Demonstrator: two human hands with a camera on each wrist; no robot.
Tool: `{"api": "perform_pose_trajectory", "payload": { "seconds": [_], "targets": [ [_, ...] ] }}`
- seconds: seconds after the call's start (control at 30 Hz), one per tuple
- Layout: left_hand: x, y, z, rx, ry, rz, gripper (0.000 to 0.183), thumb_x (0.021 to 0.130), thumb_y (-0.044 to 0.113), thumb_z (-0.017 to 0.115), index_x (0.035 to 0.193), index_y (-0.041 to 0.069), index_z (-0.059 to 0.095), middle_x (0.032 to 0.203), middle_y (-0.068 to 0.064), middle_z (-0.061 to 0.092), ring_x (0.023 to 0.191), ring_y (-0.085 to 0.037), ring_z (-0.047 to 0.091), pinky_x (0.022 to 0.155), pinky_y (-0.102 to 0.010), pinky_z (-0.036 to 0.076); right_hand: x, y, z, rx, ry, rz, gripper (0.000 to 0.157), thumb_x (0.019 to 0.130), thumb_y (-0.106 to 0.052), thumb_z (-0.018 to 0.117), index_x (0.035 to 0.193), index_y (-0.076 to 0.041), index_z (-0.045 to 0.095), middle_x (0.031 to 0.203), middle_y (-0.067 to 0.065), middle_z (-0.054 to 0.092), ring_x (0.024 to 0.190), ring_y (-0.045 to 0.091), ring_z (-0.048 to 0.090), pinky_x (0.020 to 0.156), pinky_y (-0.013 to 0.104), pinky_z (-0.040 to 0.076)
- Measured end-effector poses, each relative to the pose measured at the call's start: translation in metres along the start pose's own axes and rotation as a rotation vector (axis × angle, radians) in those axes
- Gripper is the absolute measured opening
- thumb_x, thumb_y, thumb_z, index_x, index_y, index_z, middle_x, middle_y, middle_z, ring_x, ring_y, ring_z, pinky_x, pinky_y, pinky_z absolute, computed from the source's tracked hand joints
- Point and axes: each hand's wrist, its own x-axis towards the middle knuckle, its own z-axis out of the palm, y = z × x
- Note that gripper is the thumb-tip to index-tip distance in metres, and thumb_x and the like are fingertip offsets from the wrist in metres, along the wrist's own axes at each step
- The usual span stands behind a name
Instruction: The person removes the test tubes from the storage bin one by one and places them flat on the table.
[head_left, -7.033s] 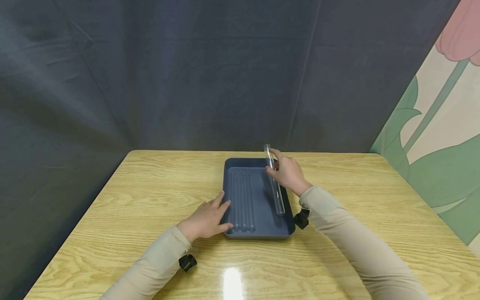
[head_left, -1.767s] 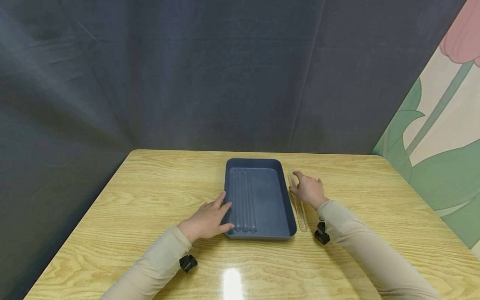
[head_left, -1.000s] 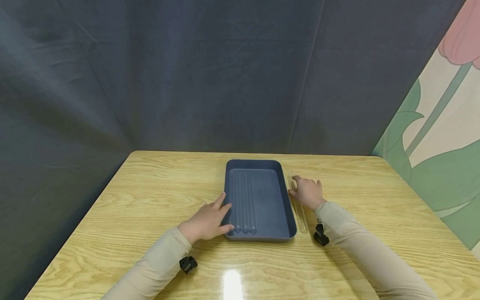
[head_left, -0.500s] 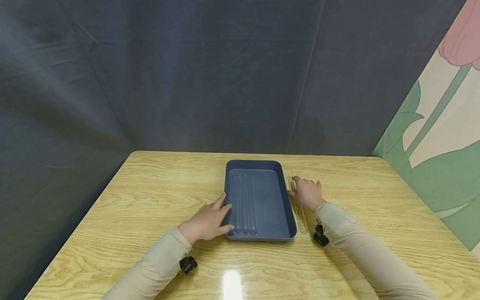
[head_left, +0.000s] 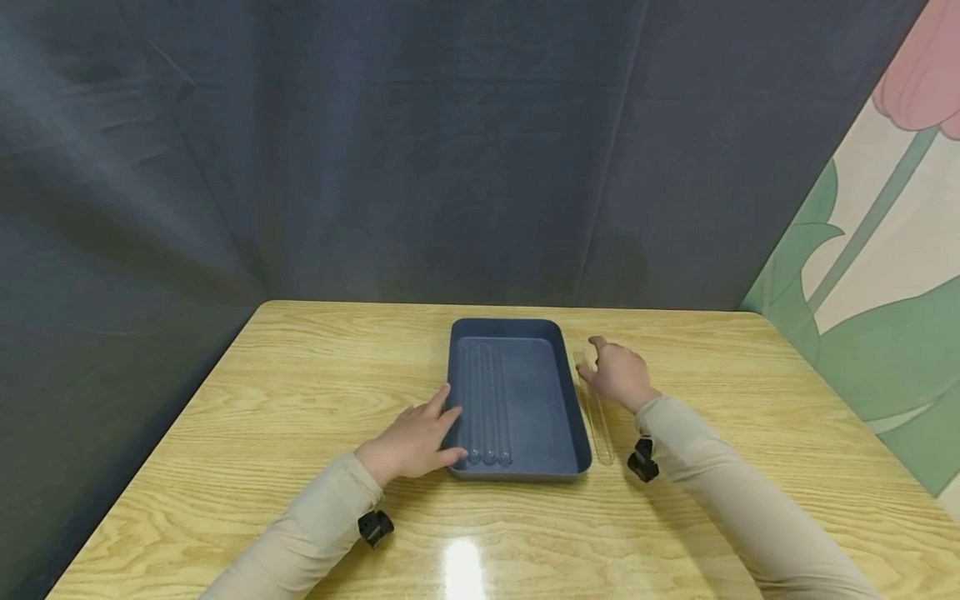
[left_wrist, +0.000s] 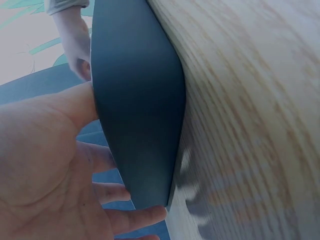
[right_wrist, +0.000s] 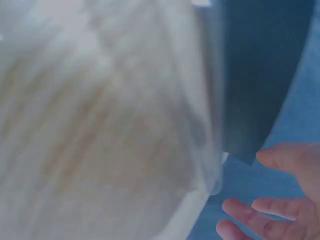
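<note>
My left hand (head_left: 412,440) rests, fingers spread, at the left rim of one blue tray (head_left: 546,404). Inside lie three clear tubes (head_left: 489,412), rounded ends toward me, far ends too faint to make out. One loose tube (head_left: 596,421) lies on the table (head_left: 337,375) just right of the tray, rounded end near, long axis running away and slanting left. My right hand (head_left: 618,375) stands wide beside its far part, gripping nothing; whether they touch I cannot tell. Behind hangs one dark cloth (head_left: 450,167).

I saw the head camera face forward and down toward the desk's (head_left: 322,375) far edge; wrist cameras (head_left: 376,528), close in, shared the tray (head_left: 543,400).
</note>
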Motion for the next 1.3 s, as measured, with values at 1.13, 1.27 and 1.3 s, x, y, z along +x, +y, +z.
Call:
{"api": "perform_pose_trajectory", "payload": {
  "seconds": [1.13, 1.27, 1.3],
  "targets": [
    [0.001, 0.0, 0.001, 0.012, 0.004, -0.002, 0.065, 0.092, 0.041, 0.055, 0.142, 0.003, 0.037, 0.157, -0.019, 0.01, 0.135, -0.04, 0.034, 0.112, -0.054, 0.026, 0.016, -0.07, -0.028, 0.14, 0.116, -0.112, 0.052, 0.09, -0.028, 0.06, 0.129, 0.006, 0.05, 0.122, 0.025, 0.058, 0.109, 0.04, 0.057, 0.09, 0.051, 0.048],
    [0.0, 0.0, 0.001, 0.01, 0.007, -0.001, 0.065, 0.092, 0.041, 0.055, 0.142, 0.003, 0.038, 0.157, -0.019, 0.01, 0.135, -0.04, 0.035, 0.112, -0.054, 0.026, 0.018, -0.077, -0.026, 0.143, 0.126, -0.126, 0.05, 0.089, -0.027, 0.061, 0.127, 0.004, 0.053, 0.12, 0.023, 0.059, 0.107, 0.038, 0.058, 0.089, 0.05, 0.049],
    [0.0, 0.0, 0.0, 0.01, 0.007, 0.0, 0.065, 0.092, 0.041, 0.055, 0.142, 0.003, 0.038, 0.157, -0.019, 0.01, 0.135, -0.04, 0.035, 0.112, -0.054, 0.026, 0.018, -0.078, -0.026, 0.145, 0.128, -0.13, 0.049, 0.089, -0.027, 0.061, 0.127, 0.004, 0.053, 0.12, 0.023, 0.06, 0.107, 0.038, 0.058, 0.088, 0.049, 0.049]
  ]
}}
